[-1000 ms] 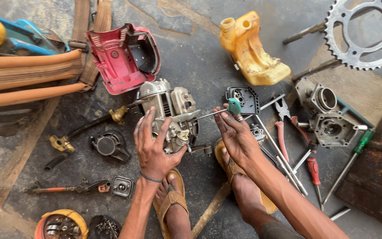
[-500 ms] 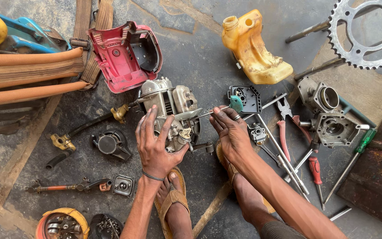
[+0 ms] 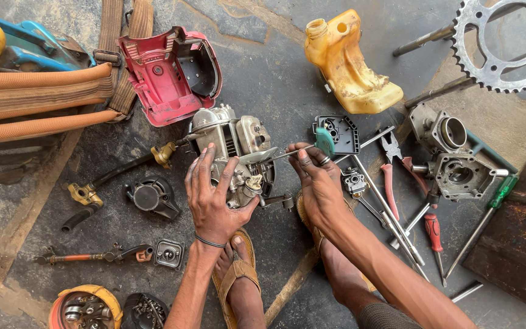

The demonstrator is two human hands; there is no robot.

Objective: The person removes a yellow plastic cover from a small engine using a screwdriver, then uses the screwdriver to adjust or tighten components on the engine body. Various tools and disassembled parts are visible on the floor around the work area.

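here the small grey metal engine block (image 3: 229, 152) lies on the dark stone floor (image 3: 275, 67), just far of the person's sandalled foot (image 3: 238, 274), in the middle of the scene. the left hand (image 3: 211, 198) rests on its near side with the fingers spread and pressed on the metal, the thumb hooking around the right lower corner, so the block is held down.

the right hand (image 3: 318, 180) is just right of the block. its thumb and first fingers are pinched together on the teal handle of a thin screwdriver (image 3: 293, 150). the long axis of this tool runs almost level, from right to left, and the steel tip touches the right upper part of the block, where a flat silver plate sticks out. so the block lies to the left of the right fingers, and the left hand is the nearer one to it.

a red plastic engine cover (image 3: 171, 73) lies far and left, a yellow fuel tank (image 3: 348, 67) far and right, and red-handled pliers (image 3: 391, 170) are right of the right hand.
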